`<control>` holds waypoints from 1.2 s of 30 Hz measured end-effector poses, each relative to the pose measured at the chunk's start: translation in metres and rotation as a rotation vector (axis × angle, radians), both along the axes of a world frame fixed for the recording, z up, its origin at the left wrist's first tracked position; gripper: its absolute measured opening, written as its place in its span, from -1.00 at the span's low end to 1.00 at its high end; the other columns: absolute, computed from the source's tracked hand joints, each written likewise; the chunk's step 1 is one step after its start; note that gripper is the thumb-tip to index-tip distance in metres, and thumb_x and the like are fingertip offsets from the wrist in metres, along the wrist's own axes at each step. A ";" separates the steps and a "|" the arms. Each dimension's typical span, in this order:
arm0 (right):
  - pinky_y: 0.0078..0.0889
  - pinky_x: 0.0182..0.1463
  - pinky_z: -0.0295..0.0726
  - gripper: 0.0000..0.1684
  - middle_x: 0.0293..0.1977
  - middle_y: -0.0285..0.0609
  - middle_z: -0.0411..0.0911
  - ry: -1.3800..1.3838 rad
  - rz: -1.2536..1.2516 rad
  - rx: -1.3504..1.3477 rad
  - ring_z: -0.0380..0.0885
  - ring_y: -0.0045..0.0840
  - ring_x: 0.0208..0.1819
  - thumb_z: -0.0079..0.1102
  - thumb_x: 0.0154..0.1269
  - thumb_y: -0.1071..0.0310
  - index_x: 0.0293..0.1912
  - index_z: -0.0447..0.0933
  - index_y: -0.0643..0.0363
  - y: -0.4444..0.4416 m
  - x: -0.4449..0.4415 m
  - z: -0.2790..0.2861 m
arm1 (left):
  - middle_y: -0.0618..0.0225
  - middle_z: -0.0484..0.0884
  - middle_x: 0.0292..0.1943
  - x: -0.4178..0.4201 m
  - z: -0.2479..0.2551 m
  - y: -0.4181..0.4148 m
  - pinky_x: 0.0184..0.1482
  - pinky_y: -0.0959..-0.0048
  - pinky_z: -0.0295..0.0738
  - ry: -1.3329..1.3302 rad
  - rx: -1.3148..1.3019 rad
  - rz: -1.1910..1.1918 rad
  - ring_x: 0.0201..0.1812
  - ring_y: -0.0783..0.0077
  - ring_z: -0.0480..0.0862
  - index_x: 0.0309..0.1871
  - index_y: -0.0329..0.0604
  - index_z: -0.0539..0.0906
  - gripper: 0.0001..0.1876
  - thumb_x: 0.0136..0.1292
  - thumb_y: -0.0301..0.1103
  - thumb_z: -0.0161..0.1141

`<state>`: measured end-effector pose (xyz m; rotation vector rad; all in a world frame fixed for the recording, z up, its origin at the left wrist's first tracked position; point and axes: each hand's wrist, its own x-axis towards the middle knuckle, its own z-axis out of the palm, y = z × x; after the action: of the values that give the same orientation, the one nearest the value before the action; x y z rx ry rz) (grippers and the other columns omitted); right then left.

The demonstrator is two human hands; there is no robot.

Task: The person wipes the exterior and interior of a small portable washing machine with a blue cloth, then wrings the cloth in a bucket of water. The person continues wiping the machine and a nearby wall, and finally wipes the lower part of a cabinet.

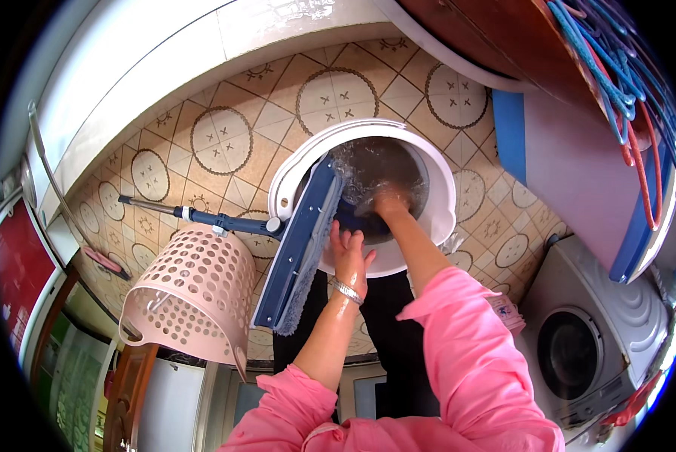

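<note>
A white plastic bucket (441, 217) of murky, splashing water (380, 169) stands on the floor before me. My right hand (393, 200) is dipped in that water; its fingers are hidden, so I cannot tell whether it grips anything. Something dark blue shows under the surface beside it. Over the bucket's near left rim my left hand (350, 254) is wet, with fingers apart and nothing in them. It is close beside a blue squeegee head (293, 248) with a fluffy grey-blue pad (311, 271), which leans across the rim. The squeegee's telescopic handle (225, 221) points left.
A pink perforated laundry basket (196, 277) lies tipped on the patterned tile floor (281, 130), under the handle. A front-loading washing machine (592, 339) stands at right. Coloured hangers (615, 68) hang at upper right. A white ledge (174, 62) runs along the far side.
</note>
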<state>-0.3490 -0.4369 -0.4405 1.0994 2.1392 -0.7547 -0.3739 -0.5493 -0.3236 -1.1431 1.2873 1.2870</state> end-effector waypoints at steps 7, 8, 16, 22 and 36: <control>-0.14 -0.10 0.47 -0.84 -0.47 0.01 0.44 0.727 -0.070 -0.362 0.44 -0.02 -0.34 0.09 0.23 0.39 -0.41 0.43 0.28 -0.002 0.014 0.188 | 0.12 0.43 0.16 0.002 -0.012 -0.016 0.15 0.19 0.42 -0.224 0.586 0.440 0.11 0.17 0.49 0.33 -0.03 0.26 -0.28 0.29 0.31 -0.17; -0.19 -0.05 0.48 -0.86 -0.43 0.04 0.45 0.706 -0.182 -0.441 0.46 -0.04 -0.32 0.09 0.23 0.42 -0.39 0.43 0.30 -0.002 0.013 0.212 | 0.16 0.60 -0.09 -0.002 -0.009 -0.014 0.01 0.29 0.53 -0.239 0.637 0.427 -0.09 0.22 0.61 0.14 -0.13 0.46 -0.22 0.23 0.41 -0.24; -0.16 -0.06 0.49 -0.86 -0.38 -0.04 0.49 0.987 -0.106 -0.168 0.51 -0.13 -0.24 0.07 0.27 0.47 -0.38 0.43 0.35 0.023 0.008 0.261 | 0.30 0.63 -0.11 -0.015 0.005 -0.001 -0.02 0.37 0.55 -0.248 0.438 0.467 -0.12 0.35 0.63 0.05 -0.14 0.52 -0.53 0.32 0.07 0.04; -0.31 -0.21 0.52 -0.95 -0.36 0.00 0.48 0.828 -0.179 0.254 0.51 -0.21 -0.28 0.02 0.26 0.57 -0.36 0.42 0.34 0.022 0.005 0.237 | 0.16 0.43 0.17 0.005 -0.014 -0.013 0.20 0.39 0.36 0.165 -0.048 0.225 0.12 0.34 0.47 0.21 -0.37 0.35 -0.50 0.32 -0.23 0.10; -0.18 0.05 0.52 -0.40 0.04 0.01 0.45 -0.261 0.399 -0.115 0.51 -0.16 0.00 0.26 0.09 0.21 0.13 0.35 0.14 -0.015 0.005 0.029 | 0.29 0.16 0.35 0.005 0.001 -0.012 0.18 0.26 0.26 0.116 -0.025 0.072 0.22 0.41 0.29 0.39 0.23 0.17 -0.38 0.26 -0.27 0.07</control>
<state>-0.3441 -0.4514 -0.4111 0.6408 1.9761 -0.5089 -0.3692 -0.5610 -0.3224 -1.1549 1.3610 1.4116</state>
